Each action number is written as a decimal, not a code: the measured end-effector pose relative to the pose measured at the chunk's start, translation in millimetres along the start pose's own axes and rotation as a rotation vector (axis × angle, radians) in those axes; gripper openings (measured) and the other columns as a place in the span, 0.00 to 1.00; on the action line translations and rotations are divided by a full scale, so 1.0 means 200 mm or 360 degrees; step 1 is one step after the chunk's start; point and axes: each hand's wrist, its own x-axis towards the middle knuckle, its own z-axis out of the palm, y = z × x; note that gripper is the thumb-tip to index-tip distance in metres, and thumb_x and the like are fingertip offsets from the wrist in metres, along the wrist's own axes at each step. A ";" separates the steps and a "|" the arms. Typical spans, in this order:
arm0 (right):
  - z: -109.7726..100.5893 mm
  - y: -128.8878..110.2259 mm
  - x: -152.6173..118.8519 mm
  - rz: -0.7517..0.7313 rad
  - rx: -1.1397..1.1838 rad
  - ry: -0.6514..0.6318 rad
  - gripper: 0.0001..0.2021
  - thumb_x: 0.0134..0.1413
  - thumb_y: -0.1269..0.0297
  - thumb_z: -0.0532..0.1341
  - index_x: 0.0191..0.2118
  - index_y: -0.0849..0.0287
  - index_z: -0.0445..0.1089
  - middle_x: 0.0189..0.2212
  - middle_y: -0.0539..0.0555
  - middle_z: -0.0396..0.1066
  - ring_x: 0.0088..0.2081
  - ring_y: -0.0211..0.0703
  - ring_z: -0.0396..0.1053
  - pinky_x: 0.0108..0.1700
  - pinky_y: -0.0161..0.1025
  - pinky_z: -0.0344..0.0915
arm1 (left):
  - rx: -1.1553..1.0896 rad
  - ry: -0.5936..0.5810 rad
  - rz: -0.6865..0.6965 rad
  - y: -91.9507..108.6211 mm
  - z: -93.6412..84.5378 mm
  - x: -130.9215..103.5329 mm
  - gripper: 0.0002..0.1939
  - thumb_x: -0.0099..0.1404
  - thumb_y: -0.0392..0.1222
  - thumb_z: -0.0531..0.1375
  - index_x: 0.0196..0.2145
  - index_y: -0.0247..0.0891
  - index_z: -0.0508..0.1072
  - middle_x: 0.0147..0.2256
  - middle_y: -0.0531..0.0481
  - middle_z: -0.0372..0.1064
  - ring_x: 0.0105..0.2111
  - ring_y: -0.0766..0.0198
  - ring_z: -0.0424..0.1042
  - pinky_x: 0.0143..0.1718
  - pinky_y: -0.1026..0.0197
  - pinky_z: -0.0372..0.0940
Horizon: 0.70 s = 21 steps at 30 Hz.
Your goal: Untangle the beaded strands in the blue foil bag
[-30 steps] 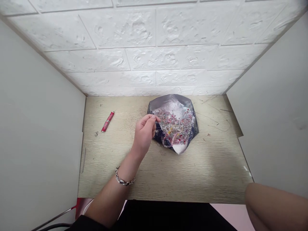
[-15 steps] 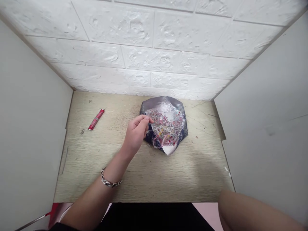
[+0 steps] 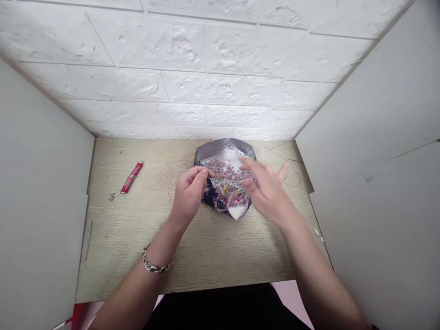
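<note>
A bag with a silvery lining (image 3: 223, 145) and dark blue patterned outside lies opened out near the wall. Small pink, red, clear and yellow beads (image 3: 231, 185) fill it. Over its left edge, my left hand (image 3: 192, 188) is closed in a pinch, thumb against forefinger; whatever sits between the fingertips is too small to name. A chain bracelet (image 3: 154, 266) circles the left wrist. My right hand (image 3: 266, 188) hovers above the right side of the beads, fingers spread and slightly blurred, with nothing visible in it. It hides part of the bag.
On the left of the wooden table (image 3: 137, 238) lies a red tube-like packet (image 3: 132, 178), with small metal bits (image 3: 112, 196) beside it. Tiny beads are scattered left of the bag. Thin threads lie at right. Grey panels (image 3: 364, 151) and a white brick-pattern wall (image 3: 206, 82) enclose the table.
My right hand has come in from the lower right and is now over the beads, fingers apart. My left hand keeps its pinch. The whole view has shifted slightly.
</note>
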 end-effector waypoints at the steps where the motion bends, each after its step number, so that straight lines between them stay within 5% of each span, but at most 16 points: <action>1: 0.02 0.00 0.00 0.0000 -0.0042 -0.0022 0.17 0.59 0.56 0.45 0.49 0.48 0.63 0.46 0.52 0.68 0.56 0.53 0.53 0.54 0.69 0.25 | 0.0024 -0.0001 0.0018 0.00 0.00 0.00 0.09 0.58 0.42 0.52 0.24 0.36 0.66 0.14 0.60 0.44 0.13 0.75 0.44 0.13 0.70 0.41; 5: 0.04 0.05 0.02 0.0142 -0.0261 -0.0070 0.16 0.55 0.52 0.49 0.40 0.50 0.70 0.38 0.53 0.73 0.56 0.61 0.51 0.49 0.72 0.16 | 0.0364 -0.0004 0.0160 0.01 0.01 -0.03 0.11 0.60 0.44 0.50 0.26 0.37 0.67 0.17 0.57 0.56 0.14 0.74 0.50 0.15 0.68 0.46; 11: 0.00 0.15 0.01 0.0301 -0.0154 -0.0067 0.10 0.47 0.63 0.57 0.38 0.50 0.70 0.31 0.50 0.73 0.47 0.52 0.62 0.50 0.70 0.18 | 0.1427 -0.0255 0.0475 0.01 0.03 -0.06 0.15 0.64 0.45 0.46 0.37 0.39 0.70 0.29 0.49 0.71 0.28 0.66 0.67 0.29 0.65 0.56; 16: 0.00 0.16 0.02 0.0472 -0.0076 0.0012 0.12 0.45 0.64 0.56 0.38 0.52 0.69 0.34 0.51 0.73 0.42 0.47 0.66 0.54 0.62 0.37 | 0.2048 -0.0434 0.0457 0.00 0.03 -0.06 0.16 0.64 0.44 0.43 0.34 0.40 0.69 0.26 0.49 0.71 0.24 0.63 0.67 0.23 0.64 0.48; 21: -0.01 0.15 0.02 0.0589 0.0009 0.0075 0.16 0.43 0.66 0.56 0.42 0.55 0.66 0.38 0.52 0.72 0.41 0.47 0.67 0.47 0.49 0.55 | 0.2202 -0.0497 0.0449 0.00 0.04 -0.06 0.16 0.65 0.44 0.42 0.30 0.40 0.67 0.22 0.49 0.68 0.21 0.63 0.65 0.21 0.63 0.42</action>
